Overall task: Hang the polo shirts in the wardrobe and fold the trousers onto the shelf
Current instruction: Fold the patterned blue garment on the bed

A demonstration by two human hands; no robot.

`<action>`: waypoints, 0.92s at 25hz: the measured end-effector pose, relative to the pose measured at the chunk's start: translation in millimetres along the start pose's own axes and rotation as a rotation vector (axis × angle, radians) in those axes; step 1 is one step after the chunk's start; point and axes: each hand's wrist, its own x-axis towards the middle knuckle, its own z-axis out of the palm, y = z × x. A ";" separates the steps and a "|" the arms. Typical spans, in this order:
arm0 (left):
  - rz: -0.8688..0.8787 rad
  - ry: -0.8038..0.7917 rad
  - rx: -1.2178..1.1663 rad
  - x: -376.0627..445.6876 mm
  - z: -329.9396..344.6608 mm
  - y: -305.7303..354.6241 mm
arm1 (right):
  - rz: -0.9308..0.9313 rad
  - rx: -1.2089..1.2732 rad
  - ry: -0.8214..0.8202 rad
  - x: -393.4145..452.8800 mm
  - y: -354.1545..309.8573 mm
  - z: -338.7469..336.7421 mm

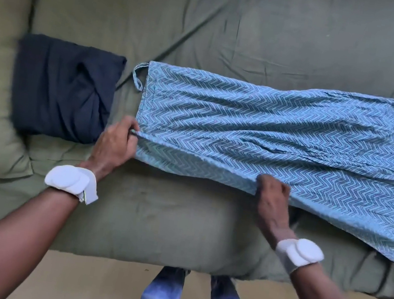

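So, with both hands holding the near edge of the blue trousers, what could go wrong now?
The blue zigzag trousers already lie wrinkled, so folding now may set creases. Their legs run beyond the picture's right edge, and one end droops at the bed edge, so it could slide off. The left hand works close beside the folded dark garment and might disturb it.

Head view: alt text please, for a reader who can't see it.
A person's left hand and right hand grip the near edge of blue zigzag-patterned trousers spread across a green-covered bed. A folded dark garment lies to the left of the waistband, apart from it.
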 end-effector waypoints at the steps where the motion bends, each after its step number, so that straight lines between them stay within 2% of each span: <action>1: 0.023 0.003 -0.035 21.3 -4.5 6.5 | 0.031 0.004 0.079 17.2 10.9 -8.8; 4: 0.204 0.036 -0.100 74.2 -12.8 21.8 | 0.076 0.042 0.243 73.1 32.7 -30.3; 6: 0.231 0.059 -0.081 110.1 -10.8 25.2 | 0.164 0.085 0.262 114.8 36.6 -40.7; 8: 0.162 0.074 -0.018 139.4 -5.5 28.3 | 0.235 0.062 0.234 152.1 34.8 -44.6; 12: 0.004 0.006 0.164 179.5 9.0 32.1 | 0.097 -0.110 0.149 213.1 35.7 -34.1; 15: -0.055 -0.044 0.338 184.2 20.8 36.2 | 0.089 -0.217 0.025 237.1 39.4 -17.1; 17: -0.047 0.018 0.501 169.4 37.5 45.8 | 0.166 -0.317 -0.090 232.6 37.7 -0.9; 18: -0.048 0.064 0.507 156.7 46.9 54.7 | 0.209 -0.347 -0.117 224.2 36.0 5.8; 20: 0.026 0.095 0.373 128.5 67.7 84.0 | 0.214 -0.326 -0.106 202.8 31.2 11.9; 23: 0.307 -0.068 0.247 91.8 112.3 133.1 | 0.076 -0.216 -0.079 167.7 31.3 16.1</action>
